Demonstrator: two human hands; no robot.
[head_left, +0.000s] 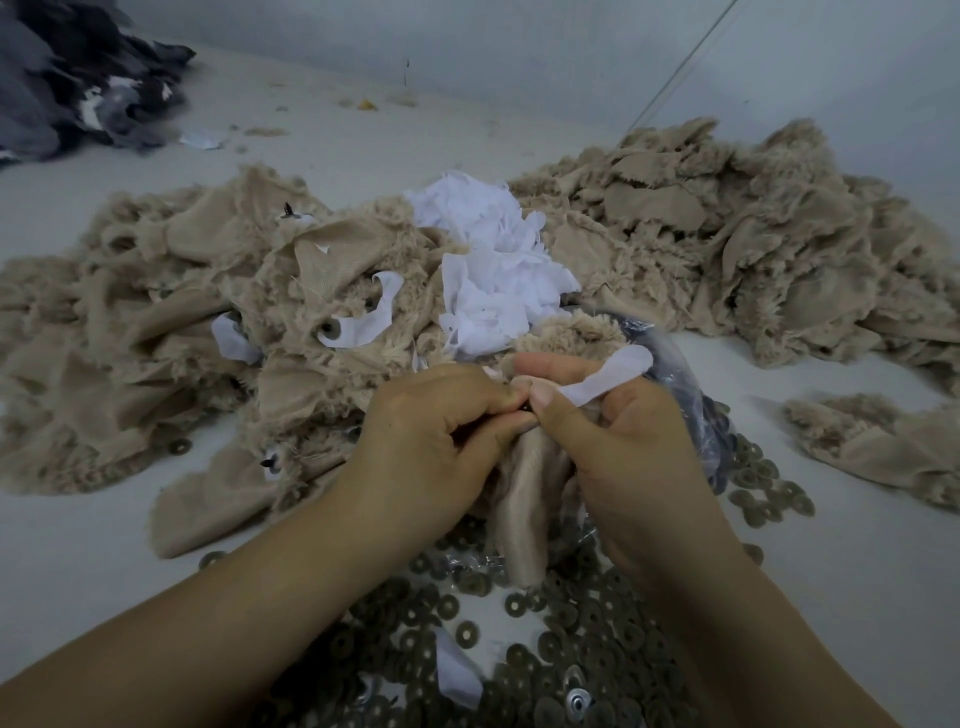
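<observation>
Left grip (434, 431) clenched on the beige plush piece (524, 499), thumb and forefinger pinching its top fold. Right grip (623, 441) grasping the same fold from the other side, with a white fabric strip (608, 376) trapped under the thumb and sticking out to the right. Between the two thumb tips we note a small dark part (527, 409). It is too small to identify; possibly a stud pushed through the cloth.

We judge the step to be fitting that part through plush and strip together. To do it well, we would:
- pinch the layers flat and lined up
- press straight along the part's axis
- stop the fur pile from catching under it
- stop the strip from sliding while the left thumb braces

Position: the plush piece hangs down from both grips, between the wrists. Its lower end is over the spread of ring washers (571, 623) on the bench (857, 545). A plastic bag (691, 405) sits just behind the right grip. The heap of white patches (493, 260) and the beige heaps (208, 312) lie beyond, apart from the grips.
</observation>
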